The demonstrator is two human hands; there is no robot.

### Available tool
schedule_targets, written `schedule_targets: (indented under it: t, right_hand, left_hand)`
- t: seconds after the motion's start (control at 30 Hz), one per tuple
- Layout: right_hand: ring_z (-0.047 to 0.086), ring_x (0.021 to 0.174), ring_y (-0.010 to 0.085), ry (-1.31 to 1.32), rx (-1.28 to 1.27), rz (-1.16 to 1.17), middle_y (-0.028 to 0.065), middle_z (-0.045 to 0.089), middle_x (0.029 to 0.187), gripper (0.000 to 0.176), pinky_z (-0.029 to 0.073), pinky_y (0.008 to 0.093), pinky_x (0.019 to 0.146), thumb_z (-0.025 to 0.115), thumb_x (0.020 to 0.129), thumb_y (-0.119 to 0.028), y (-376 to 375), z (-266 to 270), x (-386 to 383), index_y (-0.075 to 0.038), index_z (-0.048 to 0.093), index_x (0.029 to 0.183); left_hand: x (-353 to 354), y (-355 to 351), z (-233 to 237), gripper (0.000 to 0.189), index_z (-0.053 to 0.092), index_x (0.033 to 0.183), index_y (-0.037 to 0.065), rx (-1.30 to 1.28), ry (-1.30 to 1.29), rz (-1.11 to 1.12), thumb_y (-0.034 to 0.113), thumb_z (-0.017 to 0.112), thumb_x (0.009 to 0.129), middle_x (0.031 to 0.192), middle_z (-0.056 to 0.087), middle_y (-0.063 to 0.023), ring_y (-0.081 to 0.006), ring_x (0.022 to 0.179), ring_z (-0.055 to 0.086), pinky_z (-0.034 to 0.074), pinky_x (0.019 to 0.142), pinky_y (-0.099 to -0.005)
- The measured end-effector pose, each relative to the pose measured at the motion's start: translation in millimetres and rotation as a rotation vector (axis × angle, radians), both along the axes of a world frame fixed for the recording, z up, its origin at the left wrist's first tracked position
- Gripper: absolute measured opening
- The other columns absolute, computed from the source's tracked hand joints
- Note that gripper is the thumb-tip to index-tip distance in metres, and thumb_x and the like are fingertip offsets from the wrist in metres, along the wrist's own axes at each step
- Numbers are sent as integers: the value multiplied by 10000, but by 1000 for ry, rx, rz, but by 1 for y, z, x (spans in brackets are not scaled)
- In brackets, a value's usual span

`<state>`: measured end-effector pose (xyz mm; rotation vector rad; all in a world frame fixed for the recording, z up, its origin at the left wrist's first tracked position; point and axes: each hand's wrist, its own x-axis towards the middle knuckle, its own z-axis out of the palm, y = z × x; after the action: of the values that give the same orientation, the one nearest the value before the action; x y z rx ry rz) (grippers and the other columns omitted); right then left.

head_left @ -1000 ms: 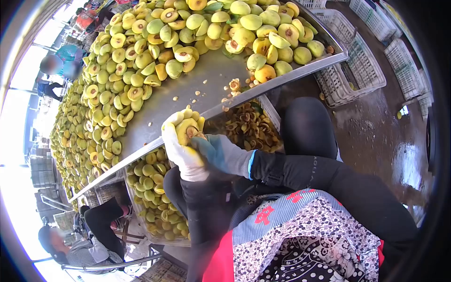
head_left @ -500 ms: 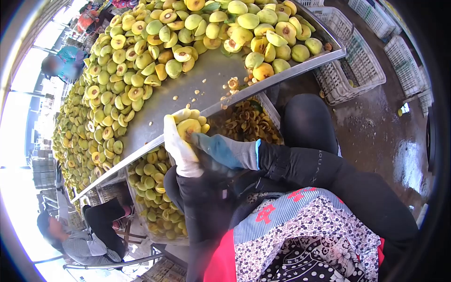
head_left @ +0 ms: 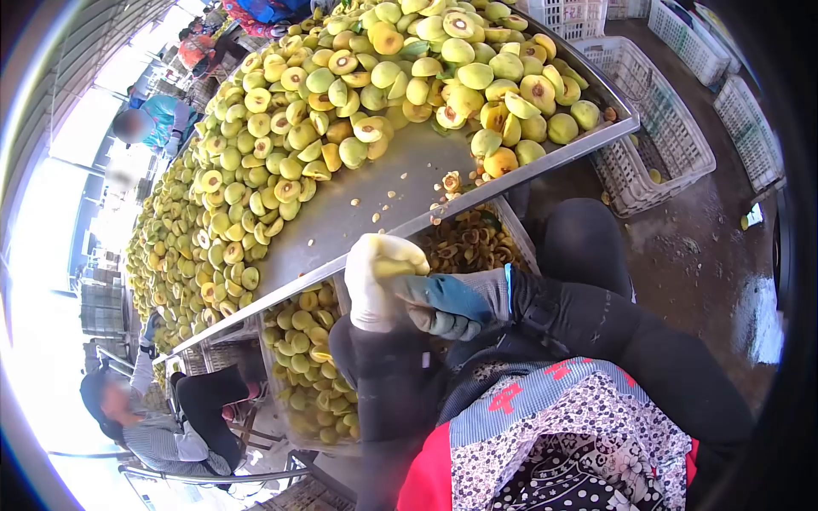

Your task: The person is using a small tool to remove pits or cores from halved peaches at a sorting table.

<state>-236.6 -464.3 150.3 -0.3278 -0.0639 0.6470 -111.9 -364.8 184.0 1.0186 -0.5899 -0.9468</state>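
Note:
My left hand (head_left: 375,277), in a white glove with yellow-stained fingers, is closed round a yellow-green peach half (head_left: 394,269), mostly covered by the fingers. Against it presses my right hand (head_left: 447,305), in a blue and grey glove, its fingers curled into a fist. Whatever the right fingers grip is hidden. Both hands are just in front of the rim of a metal table (head_left: 332,204). Heaped on that table are many halved peaches (head_left: 256,162), some showing brown pit cavities.
Below the rim stand a crate of peach halves (head_left: 302,358) and a crate of brown pits and scraps (head_left: 477,243). White plastic crates (head_left: 656,128) are on the wet floor at right. One person (head_left: 153,417) sits at lower left; another in teal (head_left: 162,119) is farther back.
The left fingers have folded over the peach half, whose cut face was showing earlier. My right hand has curled more tightly beside it. The whole view has shifted slightly.

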Motion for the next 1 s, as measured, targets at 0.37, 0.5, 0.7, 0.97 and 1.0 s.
schedule_targets:
  t: [0.37,0.5,0.7,0.97,1.0]
  right_hand:
    - [661,1011,416,-6,-1787,-304,223,699,1030,580,494,478,908,437,978,-573,19,4,-7,-65,695,1084]
    - [667,966,426,18,-1856,-470,214,702,1022,446,515,513,834,515,959,-492,8,4,-3,-84,672,1046]
    - [670,903,417,-31,-1877,-563,198,701,918,381,517,513,773,548,942,-484,-7,15,-7,-124,651,1009]
    - [668,852,420,-51,-1703,-615,190,694,880,440,518,503,770,514,968,-528,-14,12,3,-117,663,1010]
    - [667,865,419,-74,-1686,-620,192,694,899,425,519,501,773,537,960,-511,-14,13,3,-108,659,1022]
  left_hand:
    - [100,114,16,240,606,1153,-10,191,-259,960,118,596,949,1070,647,-105,-193,940,637,544,838,-321]
    - [169,129,24,271,620,1180,-31,382,-532,918,140,616,970,1099,627,-66,-136,941,591,483,851,-268]
    - [249,-46,21,367,636,1204,-39,366,-956,387,253,620,984,1139,669,-106,-173,1060,587,453,948,-298]
    - [266,-183,-1,845,520,1366,69,1093,-1440,337,658,654,776,1421,442,-278,-437,1286,477,413,1060,-457]
    - [258,-177,3,832,522,1364,69,1074,-1451,308,649,652,782,1416,454,-278,-434,1285,481,415,1057,-456]
